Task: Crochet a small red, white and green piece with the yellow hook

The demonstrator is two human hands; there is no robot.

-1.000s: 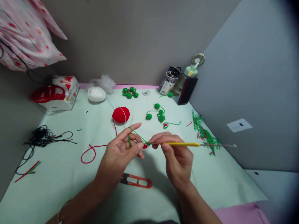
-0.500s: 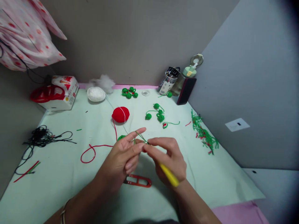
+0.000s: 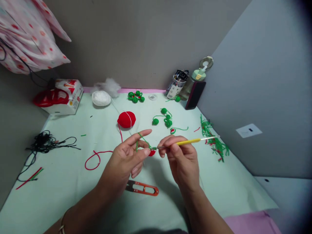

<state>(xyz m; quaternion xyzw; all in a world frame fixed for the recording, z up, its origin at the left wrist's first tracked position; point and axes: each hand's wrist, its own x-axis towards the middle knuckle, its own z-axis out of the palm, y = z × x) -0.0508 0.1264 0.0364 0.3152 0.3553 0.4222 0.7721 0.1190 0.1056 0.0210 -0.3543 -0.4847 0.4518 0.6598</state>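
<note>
Between thumb and finger, my left hand (image 3: pixel 129 154) pinches a small red and green crochet piece (image 3: pixel 152 152). Green yarn (image 3: pixel 145 139) runs from the piece over my raised left index finger. My right hand (image 3: pixel 182 156) grips a crochet hook (image 3: pixel 188 142) by its yellow handle, its metal tip at the green stitches. The hook lies nearly level, its other end pointing right. Below my left hand, orange thread snips (image 3: pixel 143 188) rest on the table cover, their blade end partly hidden. A red yarn ball (image 3: pixel 126 119) sits beyond my hands.
Several green crocheted balls (image 3: pixel 168 122) lie past my right hand. Yarn scraps (image 3: pixel 214 139) are heaped by the right wall; black cord (image 3: pixel 42 143) lies at left. White yarn (image 3: pixel 101 98), a tissue box (image 3: pixel 65 97), a pen holder (image 3: pixel 175 86), a bottle (image 3: pixel 195 81) and a phone (image 3: pixel 195 95) stand at the back.
The yellow hook has swung from pointing down towards me to nearly level, pointing right. My right hand has turned with it, and more of the red piece shows.
</note>
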